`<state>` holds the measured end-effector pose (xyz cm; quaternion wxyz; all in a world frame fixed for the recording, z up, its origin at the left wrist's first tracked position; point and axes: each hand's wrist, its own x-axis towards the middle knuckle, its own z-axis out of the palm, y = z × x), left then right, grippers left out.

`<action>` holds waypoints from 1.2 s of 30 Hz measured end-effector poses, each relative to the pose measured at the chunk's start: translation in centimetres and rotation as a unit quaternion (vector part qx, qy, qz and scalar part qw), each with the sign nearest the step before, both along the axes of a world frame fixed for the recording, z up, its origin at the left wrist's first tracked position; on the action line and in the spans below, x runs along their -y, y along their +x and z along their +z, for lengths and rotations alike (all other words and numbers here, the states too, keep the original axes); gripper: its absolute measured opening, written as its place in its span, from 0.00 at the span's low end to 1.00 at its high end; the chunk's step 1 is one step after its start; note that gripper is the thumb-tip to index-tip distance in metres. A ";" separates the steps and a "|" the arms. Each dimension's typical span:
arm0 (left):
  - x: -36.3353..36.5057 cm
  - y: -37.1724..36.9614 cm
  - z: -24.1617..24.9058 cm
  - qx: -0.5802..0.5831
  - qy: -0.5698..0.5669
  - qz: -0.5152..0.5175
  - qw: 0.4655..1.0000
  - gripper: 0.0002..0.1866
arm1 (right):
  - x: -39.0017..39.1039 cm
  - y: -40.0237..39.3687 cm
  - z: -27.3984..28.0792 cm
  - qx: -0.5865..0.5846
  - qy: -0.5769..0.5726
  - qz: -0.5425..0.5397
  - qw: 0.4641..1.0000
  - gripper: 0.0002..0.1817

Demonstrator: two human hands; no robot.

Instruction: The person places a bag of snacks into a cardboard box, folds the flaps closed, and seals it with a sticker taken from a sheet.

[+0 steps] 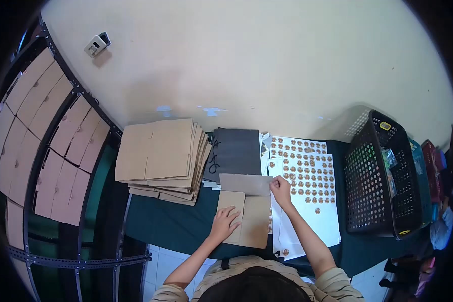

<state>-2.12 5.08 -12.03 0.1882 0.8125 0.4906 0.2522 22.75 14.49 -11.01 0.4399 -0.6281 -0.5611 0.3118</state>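
A flat, folded cardboard box (254,216) lies at the table's front edge before me. Its far flap (244,184) is raised and shows a greyer side. My left hand (225,224) rests on the left part of the cardboard, fingers stretched out and pressing flat. At the flap's right end, my right hand (281,192) has its fingertips pinched together on the corner. White sheets (314,224) with rows of round brown stickers (307,170) lie under and beside my right forearm.
A tall stack of flat cardboard boxes (156,151) stands at the back left. Beside it lies a black folder (236,151) with ties. A black perforated basket (367,186) holding packets is on the right. Metal shelving (80,259) with closed cartons (63,189) fills the left side.
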 end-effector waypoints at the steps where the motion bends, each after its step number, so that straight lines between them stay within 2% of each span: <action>1: 0.0 0.2 -0.1 -0.001 0.007 0.003 1.000 0.17 | 0.1 -0.2 0.0 0.001 0.001 -0.001 1.000 0.05; 3: -0.4 0.3 -0.7 -0.001 0.013 0.004 1.000 0.17 | 0.9 -0.7 -0.1 0.045 0.057 -0.046 0.996 0.06; 6: -2.6 -0.1 -3.7 -0.003 0.025 -0.053 0.998 0.17 | 2.1 -2.3 -1.2 -0.052 0.042 -0.114 0.991 0.08; 7: -3.1 0.3 -2.9 -0.003 0.025 -0.053 0.998 0.17 | 2.6 -2.7 -1.8 -0.094 0.047 -0.145 0.984 0.10; 8: -3.8 0.9 -2.0 -0.025 0.105 -0.035 0.994 0.18 | 2.7 -3.0 -3.1 -0.077 0.064 -0.130 0.986 0.12; 9: -4.2 1.5 -1.3 -0.048 0.184 -0.017 0.982 0.19 | 3.1 -3.9 -3.1 -0.110 0.095 -0.120 0.982 0.13; 11: -5.6 2.4 -2.7 -0.051 0.192 -0.027 0.980 0.22 | 3.7 -4.8 -3.7 0.070 0.079 -0.087 0.991 0.22; 12: -6.4 2.8 -3.0 -0.056 0.203 -0.033 0.977 0.24 | 4.0 -5.4 -3.4 0.070 0.081 -0.088 0.990 0.22; 14: -7.5 3.5 -3.5 -0.044 0.192 -0.044 0.979 0.29 | 4.4 -6.6 -2.9 0.149 0.003 -0.069 0.986 0.35; 15: -7.8 3.8 -3.3 -0.044 0.192 -0.044 0.979 0.29 | 4.7 -7.3 -2.7 0.149 0.004 -0.070 0.986 0.35; 17: -8.8 4.4 -2.7 -0.040 0.193 -0.022 0.980 0.31 | 5.0 -8.4 -2.2 0.258 -0.026 -0.067 0.963 0.45; 18: -9.2 4.8 -2.5 -0.041 0.194 -0.017 0.980 0.32 | 5.2 -8.5 -2.7 0.272 -0.028 -0.048 0.961 0.49; 22: -10.9 6.2 -1.6 -0.084 0.225 0.005 0.971 0.33 | 5.7 -9.1 -4.1 0.346 -0.039 -0.050 0.936 0.48; 25: -11.4 6.6 -0.5 -0.066 0.212 -0.041 0.974 0.35 | 5.8 -8.3 -4.5 0.282 -0.001 -0.050 0.958 0.47; 27: -11.6 7.0 0.0 -0.029 0.181 -0.057 0.981 0.35 | 6.0 -7.4 -4.4 0.182 0.040 -0.056 0.981 0.45; 31: -11.7 8.1 -0.9 -0.003 0.172 -0.052 0.984 0.34 | 6.4 -6.0 -4.0 0.145 0.057 -0.020 0.988 0.43; 33: -11.0 7.4 -1.2 -0.028 0.210 0.001 0.977 0.34 | 6.7 -5.9 -3.9 0.158 0.074 -0.003 0.985 0.37; 36: -10.0 6.4 -2.0 -0.037 0.253 0.022 0.966 0.31 | 7.3 -5.6 -3.5 0.152 0.114 0.020 0.982 0.36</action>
